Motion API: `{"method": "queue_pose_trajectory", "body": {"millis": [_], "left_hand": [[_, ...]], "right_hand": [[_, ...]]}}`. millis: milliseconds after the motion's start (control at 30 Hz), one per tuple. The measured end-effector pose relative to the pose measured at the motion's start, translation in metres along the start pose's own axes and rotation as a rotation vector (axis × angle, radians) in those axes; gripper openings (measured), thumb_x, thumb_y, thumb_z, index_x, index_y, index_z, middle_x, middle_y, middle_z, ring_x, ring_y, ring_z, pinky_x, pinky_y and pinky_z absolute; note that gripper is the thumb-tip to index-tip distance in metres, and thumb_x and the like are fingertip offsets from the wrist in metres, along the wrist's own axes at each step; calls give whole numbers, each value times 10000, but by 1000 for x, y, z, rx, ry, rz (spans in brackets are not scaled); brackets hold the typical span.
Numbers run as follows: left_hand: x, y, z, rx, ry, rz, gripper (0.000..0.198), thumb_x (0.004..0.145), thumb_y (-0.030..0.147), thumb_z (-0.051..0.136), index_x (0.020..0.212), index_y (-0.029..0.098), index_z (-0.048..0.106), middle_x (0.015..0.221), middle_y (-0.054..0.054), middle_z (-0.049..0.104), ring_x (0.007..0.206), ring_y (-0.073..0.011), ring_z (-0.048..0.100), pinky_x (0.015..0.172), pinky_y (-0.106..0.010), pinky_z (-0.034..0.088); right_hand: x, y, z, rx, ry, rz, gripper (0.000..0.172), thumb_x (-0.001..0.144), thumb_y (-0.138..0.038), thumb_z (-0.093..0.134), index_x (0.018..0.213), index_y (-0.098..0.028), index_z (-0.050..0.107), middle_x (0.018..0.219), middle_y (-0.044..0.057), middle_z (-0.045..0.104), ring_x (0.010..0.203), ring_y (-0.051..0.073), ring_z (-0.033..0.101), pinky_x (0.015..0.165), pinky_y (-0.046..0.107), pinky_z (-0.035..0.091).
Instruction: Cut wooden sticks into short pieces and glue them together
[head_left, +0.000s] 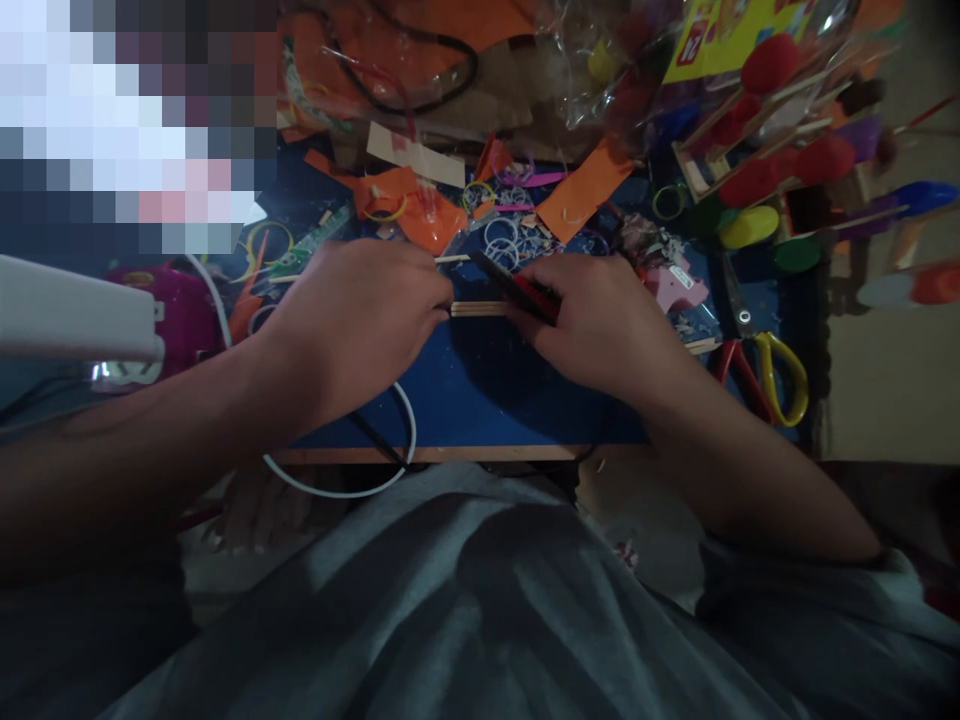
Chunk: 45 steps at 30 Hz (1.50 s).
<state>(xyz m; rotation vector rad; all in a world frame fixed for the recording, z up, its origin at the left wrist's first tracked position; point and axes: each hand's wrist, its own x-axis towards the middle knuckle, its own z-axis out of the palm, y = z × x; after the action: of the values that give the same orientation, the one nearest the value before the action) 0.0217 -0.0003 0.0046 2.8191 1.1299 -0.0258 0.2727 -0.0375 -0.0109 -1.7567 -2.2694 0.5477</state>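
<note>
My left hand is closed, knuckles up, on the left end of a thin wooden stick that lies across the blue board. My right hand is closed around a black and red cutter, whose tip rests against the stick close to my left fingers. The two hands almost touch. A second pale stick shows just behind my left hand.
Orange paper scraps, rubber bands and shavings litter the board's far side. Red and yellow scissors lie at the right. A white cable loops over the near edge. A white lamp and a pink object stand at the left.
</note>
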Motion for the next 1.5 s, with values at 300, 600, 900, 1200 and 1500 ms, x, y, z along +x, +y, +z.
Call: {"method": "queue_pose_trajectory", "body": {"millis": [300, 600, 900, 1200, 1500], "left_hand": [[-1, 20, -26, 142, -225, -56, 385, 1179, 193, 432, 1158, 124, 810, 1122, -107, 785, 1107, -292, 766, 929, -369, 562], [0, 13, -13, 192, -77, -18, 291, 1131, 177, 548, 1116, 163, 838, 1061, -89, 783, 1036, -286, 758, 858, -376, 572], [-11, 36, 6, 186, 49, 320, 422, 1097, 13, 448, 1359, 3, 779, 1373, -253, 812, 1217, -340, 835, 1023, -441, 715], [-14, 39, 15, 237, 105, 354, 460, 1086, -16, 457, 1435, -65, 752, 1414, -284, 809, 1363, -341, 803, 1185, -433, 679], [-12, 39, 12, 250, 82, 367, 451, 1095, -6, 463, 1437, -74, 749, 1343, -265, 829, 1314, -320, 795, 1142, -404, 676]], "right_hand": [[1, -1, 0, 20, -11, 13, 71, 969, -263, 705, 908, -232, 727, 910, 92, 760, 832, 287, 651, 744, 384, 349], [1, -2, -1, 18, -17, 17, 88, 976, -257, 698, 894, -231, 716, 893, 91, 749, 805, 273, 636, 744, 383, 341], [3, -1, 0, 16, -17, 5, 143, 990, -295, 703, 862, -234, 686, 878, 82, 734, 805, 258, 613, 741, 378, 333], [2, 0, 1, 32, -14, 3, 112, 969, -260, 702, 862, -243, 676, 897, 87, 745, 838, 276, 634, 761, 387, 359], [2, 2, -15, 1, -10, 59, 75, 956, -243, 683, 882, -234, 674, 904, 85, 737, 834, 267, 640, 756, 390, 396]]}}
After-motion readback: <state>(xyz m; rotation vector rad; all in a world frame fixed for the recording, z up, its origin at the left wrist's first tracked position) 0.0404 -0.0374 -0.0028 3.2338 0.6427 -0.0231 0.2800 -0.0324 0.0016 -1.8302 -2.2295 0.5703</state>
